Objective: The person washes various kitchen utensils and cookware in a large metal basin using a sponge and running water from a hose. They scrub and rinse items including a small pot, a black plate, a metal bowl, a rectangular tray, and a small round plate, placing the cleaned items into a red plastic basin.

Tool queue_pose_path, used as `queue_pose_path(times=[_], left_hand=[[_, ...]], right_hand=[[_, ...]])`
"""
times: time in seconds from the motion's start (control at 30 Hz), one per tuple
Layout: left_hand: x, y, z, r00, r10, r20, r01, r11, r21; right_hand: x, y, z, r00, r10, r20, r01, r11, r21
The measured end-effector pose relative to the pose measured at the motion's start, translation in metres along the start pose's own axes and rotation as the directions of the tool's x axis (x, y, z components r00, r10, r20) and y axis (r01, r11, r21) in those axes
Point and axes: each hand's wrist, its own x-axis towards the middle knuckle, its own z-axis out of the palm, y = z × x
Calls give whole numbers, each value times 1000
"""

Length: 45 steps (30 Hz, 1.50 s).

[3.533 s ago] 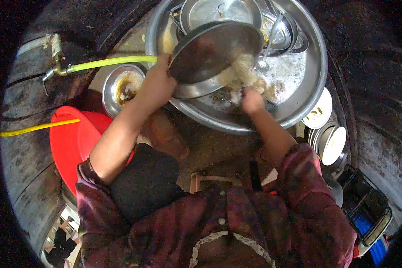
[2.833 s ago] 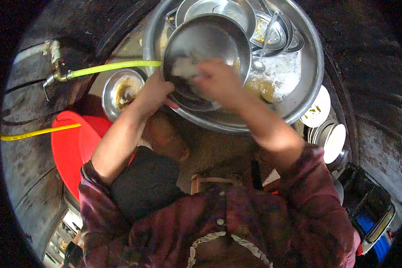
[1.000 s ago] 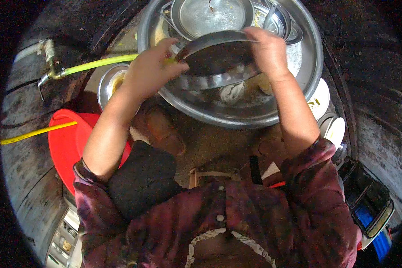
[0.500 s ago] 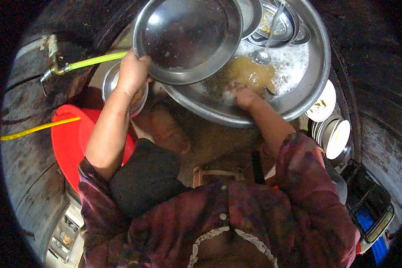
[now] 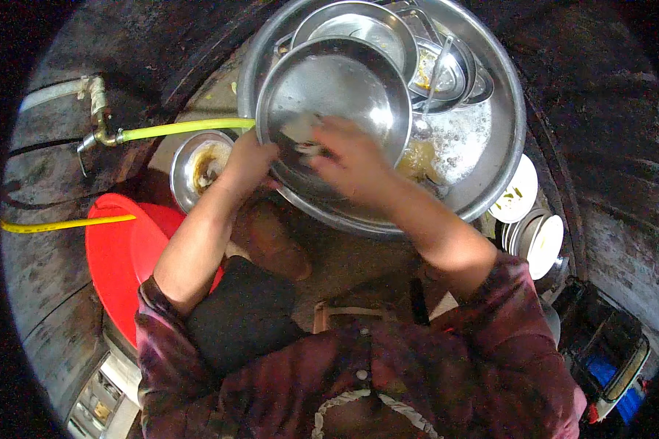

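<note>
My left hand [image 5: 250, 162] grips the near-left rim of a round, shallow steel pan [image 5: 370, 88], which is tilted over a large metal tub [image 5: 518, 110]. Inside the pan, my right hand [image 5: 350, 157] is curled over a pale scrubbing cloth [image 5: 299, 130]. Motion blurs that hand and the cloth. The tub holds sudsy water [image 5: 467, 139] with a yellowish patch [image 5: 419, 159]. Behind the pan rests another steel pan [image 5: 322, 25]. Oval metal dishes [image 5: 461, 91] and a ladle [image 5: 436, 73] lie at the tub's far right.
A yellow-green hose [image 5: 183, 129] runs from a wall tap [image 5: 102, 132] toward the tub. Beside my left forearm stand a metal bowl [image 5: 179, 172] with food residue and a red plastic tub [image 5: 121, 271]. White dishes [image 5: 543, 249] are stacked right of the metal tub.
My right hand has come up out of the sudsy water into the pan, now with the cloth visible. The pan has shifted nearer and its inside has lost its dark specks.
</note>
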Motion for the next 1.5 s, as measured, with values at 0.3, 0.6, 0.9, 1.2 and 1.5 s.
queue_pose_path(times=[0.3,0.6,0.9,1.2,1.5], left_hand=[[-9,-1,14,995,97,14,-98,987,128],[-4,-8,12,844,517,-141,-385,768,513],[-17,0,13,739,672,-48,-520,614,594],[-6,0,-3,978,208,-16,-207,978,11],[-22,24,-2,554,518,652,-761,-3,649]], right_hand=[[34,125,-9,944,-103,-313,-95,825,-557],[-33,94,64,977,34,-208,-116,912,-394],[-68,105,64,968,249,32,-147,663,-734],[-72,131,-17,631,774,49,-308,192,932],[-38,109,-100,570,767,294,-581,124,805]])
